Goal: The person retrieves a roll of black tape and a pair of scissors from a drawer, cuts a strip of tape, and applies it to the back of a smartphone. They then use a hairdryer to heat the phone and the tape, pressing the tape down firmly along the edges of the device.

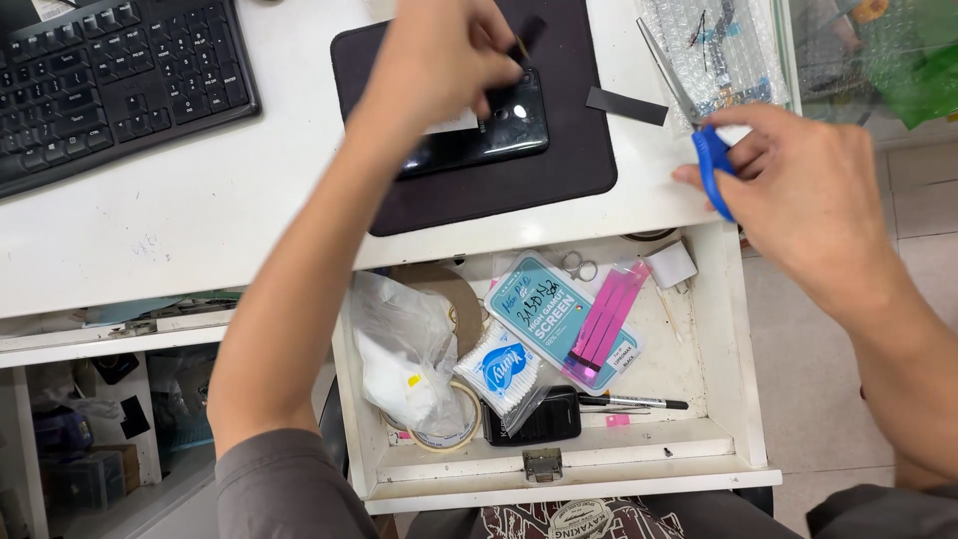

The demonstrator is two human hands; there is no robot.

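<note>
Left hand (439, 60) is over the black phone (479, 140), fingers bunched and pinching a thin dark strip (526, 38) that sticks up and away toward the far edge of the desk. The phone lies flat on the dark mat (559, 190), its long axis running left to right with a slight tilt, the right end sitting a touch farther from the person. A small white slip (454, 123) rests on it, just under the hand.

Right hand (798, 180) is closed around the blue handles of the scissors (699, 120). The blades look shut, and they point up and to the left, away from the person, the tips lying over a bubble-wrap bag (723, 50) at the desk's far right. So the long axis of the scissors runs diagonally, handles near the desk's front edge, tips farther off.

Between the two hands, a loose black strip (626, 106) lies on the white desk (200, 220), just off the mat's right edge, nearly level.

Keyboard (110, 80) sits far left. Below the desk edge, the open drawer (733, 349) shows a teal packet (549, 314), pink strips (604, 324), a pack of cotton swabs (504, 371), a roll of tape (449, 424), a crumpled plastic bag (404, 349) and a pen (639, 402).
</note>
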